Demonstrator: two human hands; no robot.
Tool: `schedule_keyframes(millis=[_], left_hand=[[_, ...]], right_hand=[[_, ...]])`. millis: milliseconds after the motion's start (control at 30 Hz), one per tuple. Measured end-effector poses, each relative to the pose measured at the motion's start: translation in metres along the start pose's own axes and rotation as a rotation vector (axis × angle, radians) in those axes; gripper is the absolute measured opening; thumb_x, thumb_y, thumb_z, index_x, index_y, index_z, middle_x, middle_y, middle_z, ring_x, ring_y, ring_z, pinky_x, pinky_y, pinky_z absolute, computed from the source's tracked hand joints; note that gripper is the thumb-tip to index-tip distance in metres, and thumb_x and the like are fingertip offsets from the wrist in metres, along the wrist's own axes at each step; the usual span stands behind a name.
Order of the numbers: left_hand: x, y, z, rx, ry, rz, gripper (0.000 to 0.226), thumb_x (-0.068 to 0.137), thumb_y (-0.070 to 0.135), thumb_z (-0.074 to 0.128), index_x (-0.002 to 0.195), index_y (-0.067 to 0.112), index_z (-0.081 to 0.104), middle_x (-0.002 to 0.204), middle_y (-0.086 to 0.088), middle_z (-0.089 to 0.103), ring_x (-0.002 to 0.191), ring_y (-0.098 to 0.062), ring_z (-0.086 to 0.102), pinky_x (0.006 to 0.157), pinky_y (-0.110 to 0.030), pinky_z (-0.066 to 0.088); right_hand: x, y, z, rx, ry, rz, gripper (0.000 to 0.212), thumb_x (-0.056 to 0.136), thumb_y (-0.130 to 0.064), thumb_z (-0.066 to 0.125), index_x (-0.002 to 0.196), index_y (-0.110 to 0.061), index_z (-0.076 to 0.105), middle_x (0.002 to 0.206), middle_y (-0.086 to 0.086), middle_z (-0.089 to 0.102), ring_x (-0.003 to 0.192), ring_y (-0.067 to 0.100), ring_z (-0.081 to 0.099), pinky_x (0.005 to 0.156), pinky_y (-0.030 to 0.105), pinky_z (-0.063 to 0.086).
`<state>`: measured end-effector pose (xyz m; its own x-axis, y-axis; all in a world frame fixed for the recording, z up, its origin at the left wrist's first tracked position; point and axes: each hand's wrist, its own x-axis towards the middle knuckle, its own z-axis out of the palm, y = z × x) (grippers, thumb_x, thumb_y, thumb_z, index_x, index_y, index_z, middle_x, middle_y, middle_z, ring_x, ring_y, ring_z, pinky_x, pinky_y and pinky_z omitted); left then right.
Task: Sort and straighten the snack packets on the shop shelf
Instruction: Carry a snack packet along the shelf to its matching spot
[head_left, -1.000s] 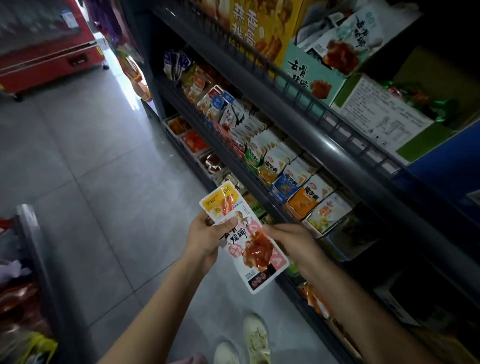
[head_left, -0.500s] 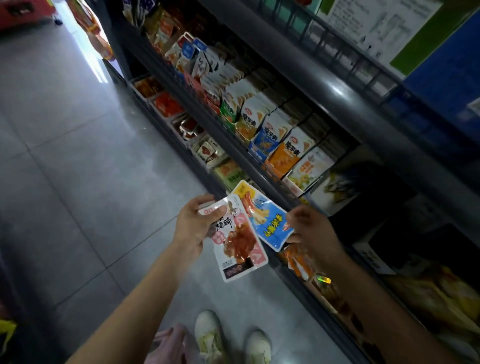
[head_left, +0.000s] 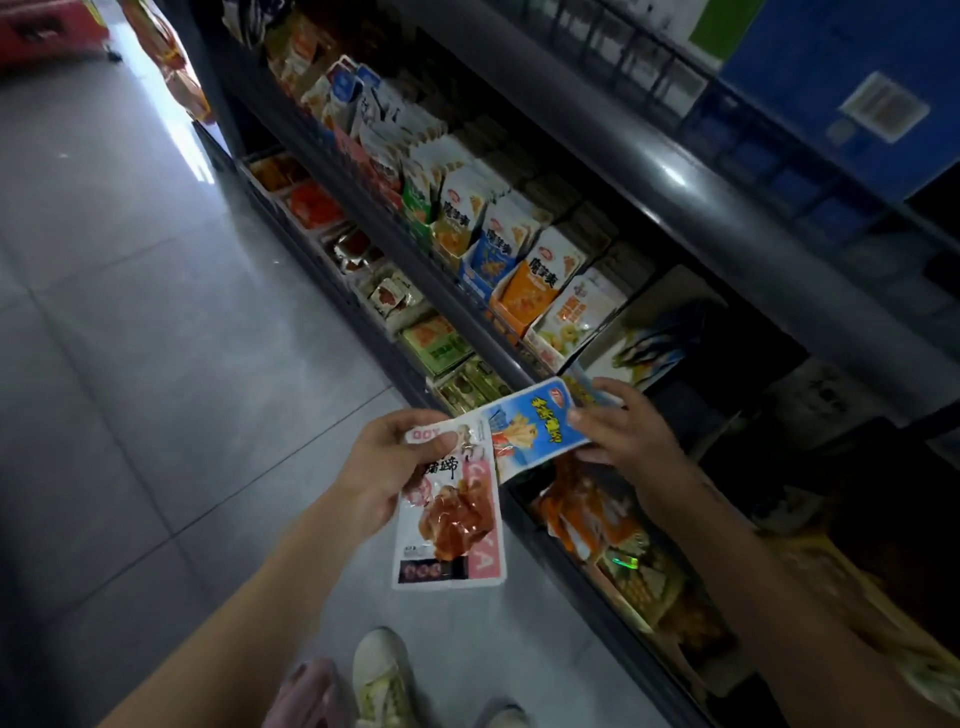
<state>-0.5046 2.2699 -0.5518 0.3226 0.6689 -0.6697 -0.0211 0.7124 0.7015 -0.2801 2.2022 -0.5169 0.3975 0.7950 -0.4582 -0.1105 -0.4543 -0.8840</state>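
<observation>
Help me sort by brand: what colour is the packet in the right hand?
The packet is blue with white edges; head view.

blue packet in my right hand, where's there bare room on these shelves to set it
Only likely gap: the dark recess beside the printed box flap, too dim to confirm. The upright packets on the middle shelf and the lower trays are crowded.

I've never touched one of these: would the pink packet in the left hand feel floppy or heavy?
Probably fairly flat and only slightly bendy: the pink packet hangs straight from its top edge. Likely light, since the left hand holds it by a thumb pinch alone. Its glossy film looks slippery.
</observation>
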Motion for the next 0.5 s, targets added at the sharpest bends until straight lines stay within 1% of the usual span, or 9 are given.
schedule_keyframes(millis=[67,100,167,233,267,367,433,500], left_hand=[[0.003,-0.007,0.011,-0.027,0.045,0.038,0.015,0.072,0.001,0.073,0.082,0.010,0.065,0.071,-0.017,0.073,0.062,-0.032,0.066,0.056,-0.037,0.051],[0.004,-0.010,0.018,-0.035,0.058,0.063,0.015,0.072,0.002,0.073,0.081,0.011,0.065,0.074,-0.019,0.073,0.066,-0.034,0.064,0.058,-0.039,0.048],[0.009,-0.016,0.030,-0.055,0.069,0.107,0.014,0.073,0.003,0.073,0.082,0.010,0.065,0.080,-0.025,0.071,0.070,-0.037,0.058,0.057,-0.037,0.045],[0.015,-0.022,0.041,-0.032,0.071,0.132,0.014,0.075,0.003,0.072,0.085,0.008,0.066,0.079,-0.023,0.071,0.066,-0.035,0.057,0.048,-0.031,0.043],[0.018,-0.024,0.047,-0.017,0.065,0.143,0.014,0.075,0.003,0.072,0.086,0.007,0.065,0.075,-0.019,0.071,0.061,-0.033,0.059,0.044,-0.027,0.043],[0.030,-0.024,0.060,0.025,0.069,0.173,0.011,0.076,0.003,0.072,0.083,0.007,0.064,0.069,-0.014,0.070,0.050,-0.027,0.059,0.037,-0.023,0.041],[0.041,-0.019,0.063,0.024,0.106,0.202,0.012,0.077,0.001,0.071,0.081,0.009,0.062,0.069,-0.015,0.067,0.046,-0.026,0.054,0.032,-0.021,0.037],[0.053,-0.012,0.065,0.038,0.144,0.222,0.014,0.077,0.001,0.071,0.080,0.011,0.062,0.068,-0.013,0.065,0.043,-0.024,0.052,0.030,-0.020,0.035]], right_hand=[[-0.001,0.020,-0.007,0.176,0.011,0.102,0.047,0.078,-0.007,0.070,0.117,-0.017,0.046,0.095,0.012,0.067,0.069,0.017,0.073,0.058,0.029,0.059],[0.000,0.028,-0.008,0.257,0.006,0.140,0.046,0.078,-0.005,0.068,0.118,-0.013,0.047,0.094,0.014,0.068,0.071,0.022,0.073,0.061,0.034,0.059],[0.006,0.041,-0.011,0.355,0.016,0.153,0.032,0.082,0.004,0.062,0.109,-0.011,0.053,0.084,0.014,0.072,0.075,0.028,0.072,0.064,0.037,0.061],[0.012,0.049,-0.012,0.372,0.054,0.111,0.034,0.082,0.010,0.058,0.108,-0.011,0.052,0.083,0.012,0.072,0.081,0.028,0.072,0.067,0.033,0.061],[0.015,0.050,-0.013,0.375,0.093,0.086,0.034,0.081,0.010,0.058,0.109,-0.010,0.052,0.082,0.011,0.072,0.080,0.027,0.072,0.064,0.030,0.061],[0.030,0.045,-0.019,0.441,0.256,0.024,0.027,0.082,0.008,0.060,0.102,-0.008,0.052,0.073,0.010,0.072,0.059,0.017,0.071,0.045,0.023,0.055],[0.044,0.034,-0.027,0.348,0.383,0.003,0.028,0.084,0.006,0.061,0.103,-0.011,0.049,0.078,0.009,0.067,0.052,0.011,0.068,0.040,0.018,0.050],[0.061,0.022,-0.040,0.242,0.484,-0.032,0.032,0.085,0.001,0.063,0.107,-0.016,0.048,0.078,0.001,0.065,0.054,0.010,0.065,0.040,0.015,0.048]])
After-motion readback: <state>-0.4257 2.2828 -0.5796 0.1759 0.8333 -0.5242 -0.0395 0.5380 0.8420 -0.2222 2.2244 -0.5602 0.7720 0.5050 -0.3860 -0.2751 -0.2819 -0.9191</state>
